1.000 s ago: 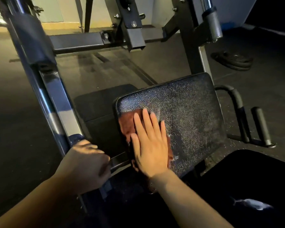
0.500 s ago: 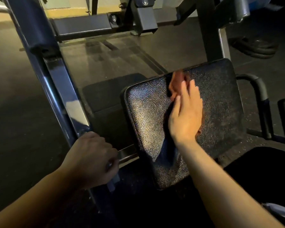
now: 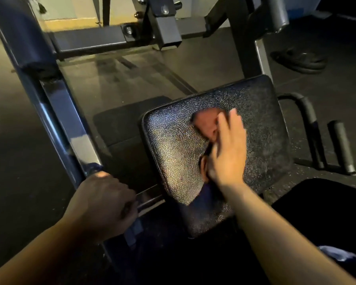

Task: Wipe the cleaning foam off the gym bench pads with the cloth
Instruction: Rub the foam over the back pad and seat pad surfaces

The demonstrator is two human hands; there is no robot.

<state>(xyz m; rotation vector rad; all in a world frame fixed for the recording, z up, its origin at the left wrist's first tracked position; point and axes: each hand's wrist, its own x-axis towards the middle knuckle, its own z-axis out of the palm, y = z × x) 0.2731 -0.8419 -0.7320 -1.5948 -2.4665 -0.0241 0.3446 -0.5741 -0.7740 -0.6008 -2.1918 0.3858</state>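
While the right hand [image 3: 227, 153] presses flat, fingers straight and close together, on a reddish-brown cloth [image 3: 206, 125], the cloth lies spread on the middle of the black bench pad [image 3: 173, 161], showing past the fingertips and again at the heel of the palm. The left hand [image 3: 105, 204] is curled round a metal bar [image 3: 150, 199] of the machine frame just beside the pad, apparently as a brace. The cloth looks thin, soft and light, likely to bunch or slide out unless held down under the whole palm; the textured vinyl pad seems firm and fixed, probably slick where wet. Foam itself is hard to make out; the left half gleams, the right looks duller and speckled. Grip handles [image 3: 339, 147] stand on the dark gym floor [image 3: 19, 140] beyond.
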